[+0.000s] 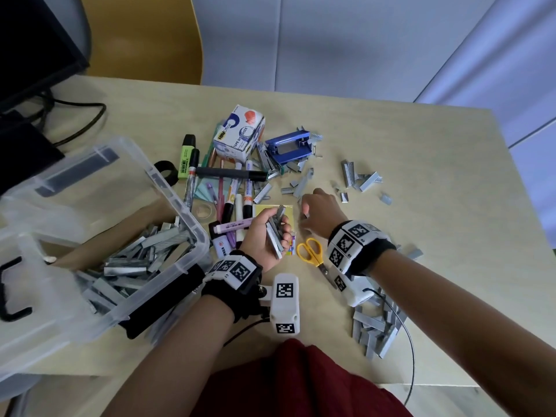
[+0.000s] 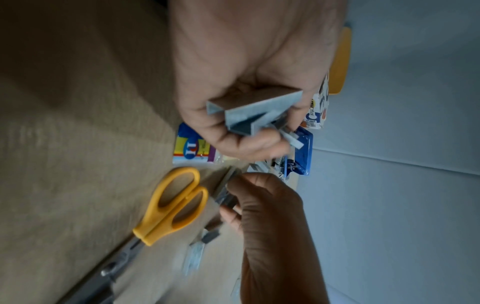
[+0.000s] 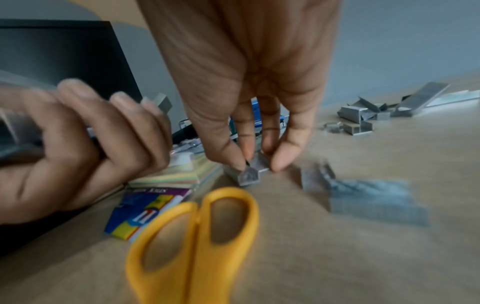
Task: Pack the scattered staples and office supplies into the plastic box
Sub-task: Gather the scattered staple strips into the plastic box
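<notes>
While the left hand (image 1: 264, 237) is curling its fingers around a bundle of grey metal staple strips (image 1: 275, 231), the right hand (image 3: 249, 86) is pinching one short staple strip (image 3: 250, 172) on the beige table (image 1: 421, 236), just beyond the one pair of yellow-handled scissors (image 1: 311, 251). Left of the scissors, one clear plastic box (image 1: 192, 257) is holding many staple strips; their count is unclear.

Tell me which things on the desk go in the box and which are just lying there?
For the job:
plastic box
staple strips held in left hand
staple strip pinched by right hand
loose staples
scissors
markers

Just there:
monitor
cables
yellow chair
</notes>
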